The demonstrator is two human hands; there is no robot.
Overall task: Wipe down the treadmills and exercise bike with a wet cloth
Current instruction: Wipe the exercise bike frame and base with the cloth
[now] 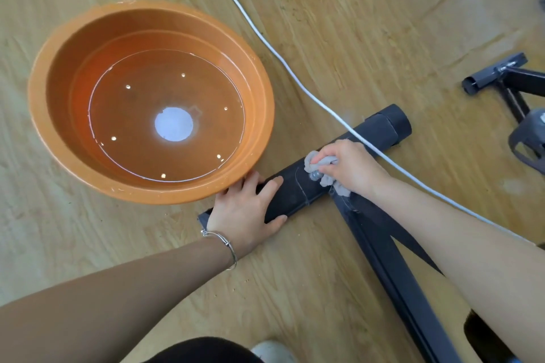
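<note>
Cloth [320, 169], grey, wet-looking, bunched; lies on top of the exercise bike's dark crossbar [298, 191], at the bar's middle where the long beam [392, 280] joins it; pressed against a small bolt head there. Right hand [351, 168]: fingers curled round the cloth, holding it to the bar. Left hand [247, 212]: laid flat over the near end of the crossbar, fingers fairly straight and gripping nothing, fingertips just beside the basin; thin silver bracelet [227, 240] on the wrist. Basin [38, 103], orange, round, part-filled with clear water; stands on the wood-grain floor [368, 23], its rim touching or nearly touching the bar's near end. White cable [265, 38]: runs across the floor beside the basin and passes over the crossbar towards its far end, behind the right hand. Second dark foot piece [495, 72]: on the floor, well apart from the crossbar.
</note>
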